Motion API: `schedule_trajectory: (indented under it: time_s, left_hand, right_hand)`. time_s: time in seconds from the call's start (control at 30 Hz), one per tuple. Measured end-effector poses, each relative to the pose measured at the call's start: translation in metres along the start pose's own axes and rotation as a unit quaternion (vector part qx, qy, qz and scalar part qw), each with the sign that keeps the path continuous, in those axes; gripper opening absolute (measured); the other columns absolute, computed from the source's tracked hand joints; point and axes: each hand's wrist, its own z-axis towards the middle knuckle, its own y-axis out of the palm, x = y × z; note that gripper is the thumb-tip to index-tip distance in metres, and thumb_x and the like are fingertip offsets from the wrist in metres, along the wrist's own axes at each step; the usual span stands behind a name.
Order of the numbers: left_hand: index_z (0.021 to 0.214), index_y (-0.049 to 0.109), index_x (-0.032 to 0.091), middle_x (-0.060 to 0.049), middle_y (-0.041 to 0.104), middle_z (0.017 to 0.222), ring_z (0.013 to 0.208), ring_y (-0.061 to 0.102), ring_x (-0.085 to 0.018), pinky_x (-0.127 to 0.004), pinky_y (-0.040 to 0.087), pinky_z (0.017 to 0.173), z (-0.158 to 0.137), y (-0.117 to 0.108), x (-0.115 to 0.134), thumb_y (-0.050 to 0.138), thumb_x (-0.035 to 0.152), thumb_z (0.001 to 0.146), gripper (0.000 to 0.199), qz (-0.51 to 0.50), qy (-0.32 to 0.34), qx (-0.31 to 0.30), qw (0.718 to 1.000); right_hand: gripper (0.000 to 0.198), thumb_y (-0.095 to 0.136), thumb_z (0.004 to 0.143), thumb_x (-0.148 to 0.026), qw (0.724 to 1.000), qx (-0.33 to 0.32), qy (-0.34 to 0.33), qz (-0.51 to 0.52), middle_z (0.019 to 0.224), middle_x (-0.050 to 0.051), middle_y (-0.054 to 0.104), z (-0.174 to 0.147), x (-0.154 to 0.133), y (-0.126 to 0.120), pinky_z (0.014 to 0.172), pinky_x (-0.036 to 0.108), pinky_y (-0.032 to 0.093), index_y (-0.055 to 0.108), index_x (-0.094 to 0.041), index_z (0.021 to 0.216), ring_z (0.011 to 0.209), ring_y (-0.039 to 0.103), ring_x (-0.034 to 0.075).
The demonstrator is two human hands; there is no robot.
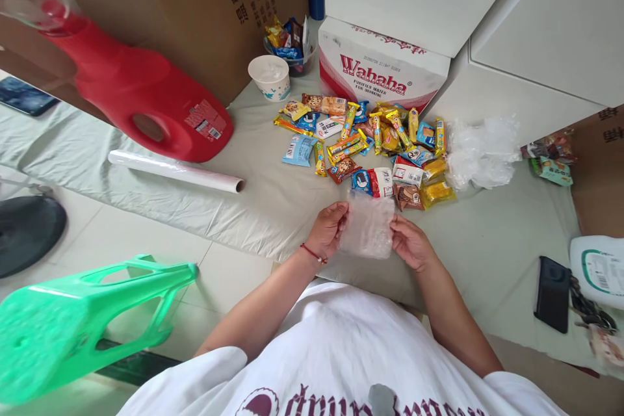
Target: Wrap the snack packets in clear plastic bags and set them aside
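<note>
A clear plastic bag [366, 227] is stretched flat between my two hands, just in front of the table's near edge of snacks. My left hand [329, 229] pinches its left side, and a red cord circles that wrist. On the opposite side my right hand [408, 240] grips the bag between thumb and fingers. Right beyond the bag lies a heap of small wrapped snacks [348, 149] in yellow, blue, red and brown packets. To the right of the heap rests a pile of crumpled clear plastic bags [482, 153].
Behind the snacks stands a Wahaha water carton [380, 71]. A paper cup [270, 81] and a bowl of snacks [292, 45] are at its left. Further left are a red jug [160, 104] and a white roll [175, 171]. A phone [552, 292] lies at right; a green stool [97, 318] stands lower left.
</note>
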Motion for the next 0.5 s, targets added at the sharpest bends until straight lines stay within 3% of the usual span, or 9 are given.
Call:
schedule_trajectory:
  time_s: [0.13, 0.2, 0.3, 0.37, 0.43, 0.5]
  left_hand:
    - [0.077, 0.06, 0.019, 0.006, 0.05, 0.061, 0.051, 0.033, -0.006, -0.022, 0.022, 0.047, -0.002, 0.007, -0.008, 0.073, 0.055, 0.077, 0.038, 0.061, 0.112, 0.033, 0.991]
    - [0.076, 0.06, 0.019, 0.005, 0.05, 0.062, 0.053, 0.035, -0.008, -0.023, 0.025, 0.05, -0.006, 0.013, -0.014, 0.067, 0.054, 0.083, 0.037, 0.111, 0.149, 0.025, 0.982]
    - [0.076, 0.058, 0.02, 0.005, 0.05, 0.063, 0.056, 0.039, -0.01, -0.023, 0.031, 0.054, -0.012, 0.02, -0.019, 0.062, 0.053, 0.088, 0.036, 0.184, 0.195, 0.017, 0.963]
    - [0.077, 0.056, 0.021, 0.006, 0.047, 0.061, 0.056, 0.039, -0.01, -0.024, 0.033, 0.054, -0.013, 0.014, -0.015, 0.059, 0.053, 0.091, 0.035, 0.199, 0.216, 0.058, 0.954]
    - [0.08, 0.054, 0.022, 0.007, 0.043, 0.059, 0.054, 0.037, -0.011, -0.023, 0.032, 0.053, -0.009, -0.002, -0.006, 0.057, 0.051, 0.091, 0.032, 0.196, 0.222, 0.116, 0.948]
    - [0.081, 0.053, 0.022, 0.007, 0.04, 0.059, 0.053, 0.035, -0.011, -0.023, 0.03, 0.051, -0.004, -0.025, 0.004, 0.057, 0.049, 0.091, 0.029, 0.192, 0.215, 0.158, 0.944]
  right_hand:
    - [0.033, 0.072, 0.083, -0.053, 0.974, 0.14, -0.127, -0.128, 0.086, 0.003, 0.065, -0.015, -0.009, 0.009, 0.063, 0.029, 0.05, 0.065, -0.024, 0.095, 0.074, 0.058, 0.018]
    - [0.035, 0.066, 0.089, -0.056, 0.973, 0.099, -0.157, -0.14, 0.095, 0.005, 0.067, -0.019, -0.015, 0.026, 0.067, 0.029, 0.052, 0.066, -0.025, 0.104, 0.086, 0.061, 0.02]
    - [0.036, 0.071, 0.085, -0.057, 0.984, -0.005, -0.141, -0.109, 0.092, 0.004, 0.068, -0.014, -0.019, 0.057, 0.068, 0.029, 0.052, 0.069, -0.025, 0.1, 0.087, 0.062, 0.02]
    - [0.034, 0.075, 0.081, -0.056, 0.989, 0.004, -0.131, -0.066, 0.082, 0.001, 0.065, -0.005, -0.02, 0.065, 0.066, 0.028, 0.052, 0.068, -0.024, 0.089, 0.076, 0.059, 0.016]
    - [0.036, 0.078, 0.077, -0.056, 0.994, 0.033, -0.1, -0.006, 0.075, -0.001, 0.061, 0.001, -0.021, 0.055, 0.062, 0.026, 0.05, 0.066, -0.023, 0.083, 0.068, 0.055, 0.014]
    - [0.04, 0.085, 0.069, -0.055, 0.996, 0.058, -0.054, 0.036, 0.073, -0.002, 0.059, 0.003, -0.021, 0.031, 0.057, 0.023, 0.048, 0.066, -0.023, 0.082, 0.065, 0.052, 0.012]
